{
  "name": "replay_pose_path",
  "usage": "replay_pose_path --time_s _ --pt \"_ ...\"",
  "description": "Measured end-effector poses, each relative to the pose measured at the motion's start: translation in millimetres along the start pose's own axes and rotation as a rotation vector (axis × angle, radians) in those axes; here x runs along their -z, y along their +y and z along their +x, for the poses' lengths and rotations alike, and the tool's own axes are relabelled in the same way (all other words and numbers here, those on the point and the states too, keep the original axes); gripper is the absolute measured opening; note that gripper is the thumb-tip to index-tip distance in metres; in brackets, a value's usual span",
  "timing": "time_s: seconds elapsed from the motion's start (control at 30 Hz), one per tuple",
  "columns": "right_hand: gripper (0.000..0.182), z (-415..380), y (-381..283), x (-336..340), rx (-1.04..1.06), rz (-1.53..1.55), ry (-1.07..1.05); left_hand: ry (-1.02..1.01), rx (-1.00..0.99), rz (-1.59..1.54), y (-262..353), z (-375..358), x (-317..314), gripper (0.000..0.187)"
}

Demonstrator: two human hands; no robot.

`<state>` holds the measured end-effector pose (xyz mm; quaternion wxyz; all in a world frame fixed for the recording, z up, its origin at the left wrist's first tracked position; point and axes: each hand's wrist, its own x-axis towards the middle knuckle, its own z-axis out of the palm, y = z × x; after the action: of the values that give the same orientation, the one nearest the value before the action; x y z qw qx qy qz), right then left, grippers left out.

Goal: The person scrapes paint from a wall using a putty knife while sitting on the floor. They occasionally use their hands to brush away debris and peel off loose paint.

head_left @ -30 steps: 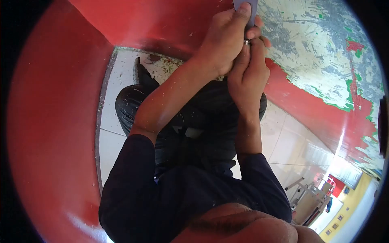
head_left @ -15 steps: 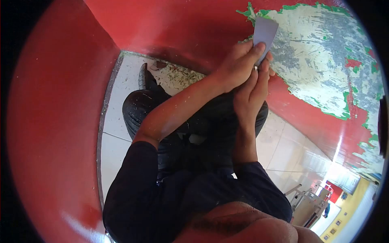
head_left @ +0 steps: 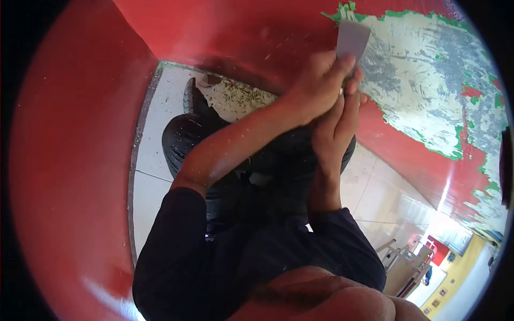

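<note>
The scraper (head_left: 354,40) is at one o'clock in your view, its broad blade pointing to twelve, its wide end by the green paint fringe (head_left: 344,10) of the wall; you cannot tell whether that edge touches. Your left hand (head_left: 323,84) grasps the lower blade, thumb laid along its face. Just below, at the blade's six o'clock, your right hand (head_left: 336,127) has its fingers closed around the handle end, which they mostly hide. From the blade toward three o'clock spreads a scraped pale-grey patch (head_left: 428,80), with red paint around it. Near twelve in the view, crumbs (head_left: 241,97) litter the floor; a dark shoe (head_left: 199,102) sits toward half past ten. Another red wall (head_left: 69,160) fills nine o'clock.
</note>
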<state>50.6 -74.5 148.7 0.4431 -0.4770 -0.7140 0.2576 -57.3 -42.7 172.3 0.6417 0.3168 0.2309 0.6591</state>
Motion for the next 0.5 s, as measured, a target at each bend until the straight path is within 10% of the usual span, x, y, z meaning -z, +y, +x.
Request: replay_pose_path --time_s 0.27,0.37,0.5 --pt "0.034 4.5 8.0 -1.8 -0.153 0.164 -0.076 0.034 -0.005 0.055 -16.2 1.3 0.7 0.028" --pt "0.028 18.9 6.8 -13.8 0.226 0.016 0.099 0.028 -0.052 0.112 -14.2 11.2 4.9 0.028" --pt "0.036 46.6 -20.5 -5.0 0.243 -0.032 0.064 0.000 -0.165 0.131 18.4 18.9 -18.4 0.026"
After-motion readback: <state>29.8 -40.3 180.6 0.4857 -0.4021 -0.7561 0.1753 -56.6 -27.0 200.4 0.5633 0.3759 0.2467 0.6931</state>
